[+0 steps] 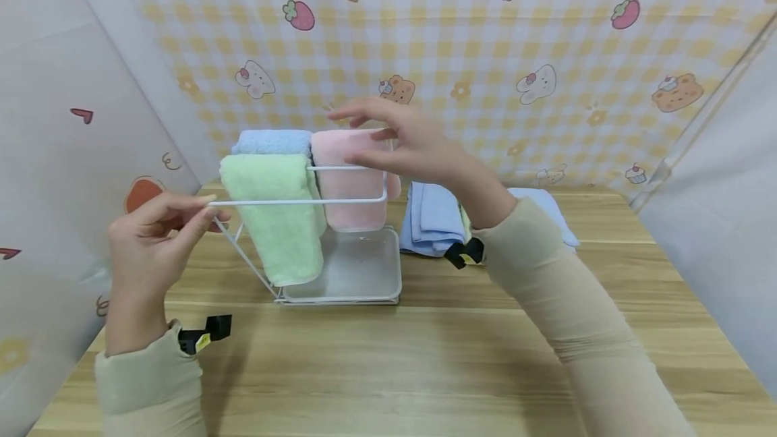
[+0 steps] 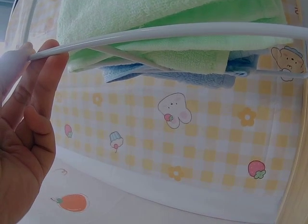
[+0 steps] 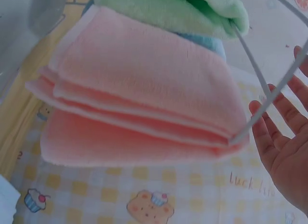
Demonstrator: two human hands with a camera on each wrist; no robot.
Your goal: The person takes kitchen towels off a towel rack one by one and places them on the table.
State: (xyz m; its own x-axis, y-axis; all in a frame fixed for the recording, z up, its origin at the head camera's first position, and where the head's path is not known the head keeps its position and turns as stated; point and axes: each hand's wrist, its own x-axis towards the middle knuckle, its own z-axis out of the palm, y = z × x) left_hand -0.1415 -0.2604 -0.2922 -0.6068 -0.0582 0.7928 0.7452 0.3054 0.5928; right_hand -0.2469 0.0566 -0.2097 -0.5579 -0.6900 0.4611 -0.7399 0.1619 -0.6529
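Note:
A white wire towel rack (image 1: pixel 297 202) stands on the table at left centre. At its front left corner my left hand (image 1: pixel 152 235) pinches the top bar between thumb and fingertips, as the left wrist view also shows. My right hand (image 1: pixel 419 143) is at the upper right end of the rack, fingers spread; in the right wrist view its fingertips are right at the bar. A green towel (image 1: pixel 273 221) hangs at the front left. Behind it is a blue towel (image 1: pixel 273 140), and a folded pink towel (image 3: pixel 144 55) hangs on the right, near the right hand.
A pale tray (image 1: pixel 364 268) sits in the rack's base. Right of it on the wooden table (image 1: pixel 388 369) lie a folded blue cloth (image 1: pixel 434 218) and another blue cloth (image 1: pixel 549 211), partly hidden by the right sleeve. A patterned curtain (image 1: pixel 461 39) hangs behind.

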